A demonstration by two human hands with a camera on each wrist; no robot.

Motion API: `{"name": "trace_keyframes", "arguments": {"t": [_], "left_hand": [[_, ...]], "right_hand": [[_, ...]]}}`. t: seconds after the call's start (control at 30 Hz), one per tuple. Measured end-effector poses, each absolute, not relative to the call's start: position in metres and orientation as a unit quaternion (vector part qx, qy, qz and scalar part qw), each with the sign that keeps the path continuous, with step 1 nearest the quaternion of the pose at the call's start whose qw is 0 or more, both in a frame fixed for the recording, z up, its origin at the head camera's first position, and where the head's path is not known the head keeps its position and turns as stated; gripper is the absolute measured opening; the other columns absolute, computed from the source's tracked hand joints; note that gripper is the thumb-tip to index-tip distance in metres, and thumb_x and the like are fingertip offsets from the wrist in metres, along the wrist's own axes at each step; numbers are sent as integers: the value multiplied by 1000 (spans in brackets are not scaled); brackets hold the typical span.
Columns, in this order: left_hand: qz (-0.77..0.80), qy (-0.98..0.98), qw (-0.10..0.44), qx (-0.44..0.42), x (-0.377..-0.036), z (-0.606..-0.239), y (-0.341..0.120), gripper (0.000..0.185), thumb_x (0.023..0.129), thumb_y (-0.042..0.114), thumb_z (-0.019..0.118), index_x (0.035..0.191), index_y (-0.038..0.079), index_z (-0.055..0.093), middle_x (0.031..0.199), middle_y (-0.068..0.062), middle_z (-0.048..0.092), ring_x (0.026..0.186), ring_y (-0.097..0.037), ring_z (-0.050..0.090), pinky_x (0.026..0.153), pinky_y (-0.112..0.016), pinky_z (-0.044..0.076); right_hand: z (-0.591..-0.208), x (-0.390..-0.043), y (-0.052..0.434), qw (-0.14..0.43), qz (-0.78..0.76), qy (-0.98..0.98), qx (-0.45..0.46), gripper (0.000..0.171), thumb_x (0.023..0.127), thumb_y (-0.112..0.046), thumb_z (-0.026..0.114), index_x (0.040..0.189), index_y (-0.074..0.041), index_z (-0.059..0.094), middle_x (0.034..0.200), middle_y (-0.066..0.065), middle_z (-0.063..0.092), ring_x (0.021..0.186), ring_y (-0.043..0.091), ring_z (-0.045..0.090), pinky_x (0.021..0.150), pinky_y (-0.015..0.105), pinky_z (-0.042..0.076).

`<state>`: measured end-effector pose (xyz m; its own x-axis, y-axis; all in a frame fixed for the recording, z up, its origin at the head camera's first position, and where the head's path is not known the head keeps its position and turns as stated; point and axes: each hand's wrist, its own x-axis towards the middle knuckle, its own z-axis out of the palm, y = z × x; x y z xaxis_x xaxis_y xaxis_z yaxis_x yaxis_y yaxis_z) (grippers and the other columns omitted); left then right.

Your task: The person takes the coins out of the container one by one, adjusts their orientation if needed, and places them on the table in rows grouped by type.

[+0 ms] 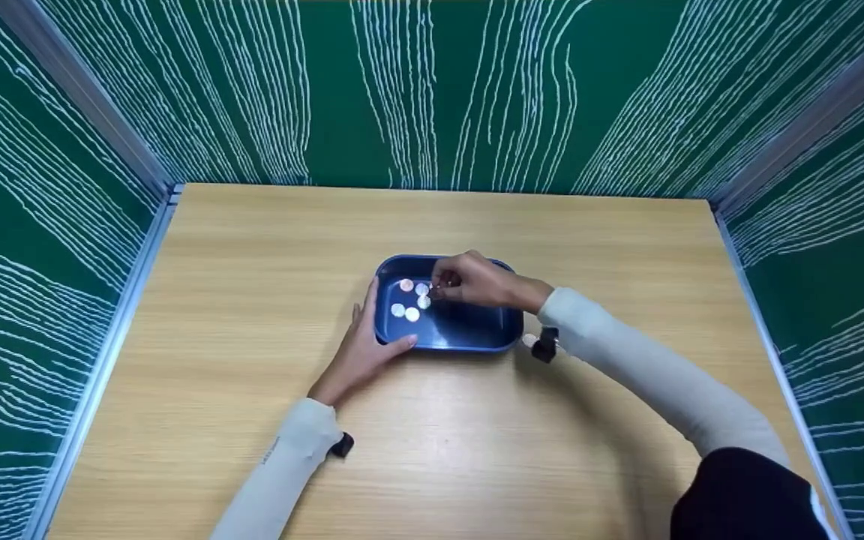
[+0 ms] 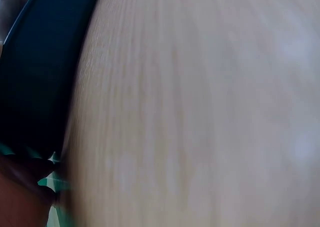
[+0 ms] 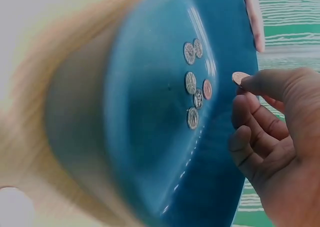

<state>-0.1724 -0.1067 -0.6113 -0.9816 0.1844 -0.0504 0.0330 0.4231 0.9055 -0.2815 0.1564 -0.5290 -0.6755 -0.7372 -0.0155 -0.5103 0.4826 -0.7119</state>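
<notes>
A blue tray (image 1: pixel 469 337) stands mid-table on the wooden table (image 1: pixel 252 285). Several coins (image 1: pixel 409 298) lie in its left part. My left hand (image 1: pixel 369 334) rests on the table against the tray's left front corner, fingers straight along the left wall and thumb on the front wall. My right hand (image 1: pixel 439 287) hovers over the tray and pinches a coin. The right wrist view shows that coin (image 3: pixel 240 78) between thumb and forefinger of the right hand (image 3: pixel 248 83), just above the loose coins (image 3: pixel 194 84) on the tray floor (image 3: pixel 150 117). The left wrist view is blurred and shows only the tray's dark wall (image 2: pixel 40 72).
Green panels with white wavy lines (image 1: pixel 432 90) wall the table at the back and both sides, with metal rails (image 1: pixel 139 270) along the edges. Bare wood lies all round the tray. Small black wrist mounts (image 1: pixel 546 345) sit on both sleeves.
</notes>
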Motion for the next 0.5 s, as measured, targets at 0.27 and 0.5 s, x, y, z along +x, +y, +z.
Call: {"name": "trace_keyframes", "arguments": {"t": [0.27,0.5], "left_hand": [[536,838,74,69,-173,-611,-106,124,93,46,88,179,36,0,185,-11,12,167,-51,4,133,-67,8],[537,838,80,57,-173,-612,-106,122,93,49,88,178,40,0,185,-9,9,167,-52,1,132,-71,10]], "right_hand": [[-528,-267,185,129,-393,852,-320,7,100,0,77,106,0,79,99,9,80,89,20,74,82,31,62],[-529,-253,199,122,-425,850,-287,8,99,-1,79,107,-1,78,98,8,79,88,19,71,77,25,58]]}}
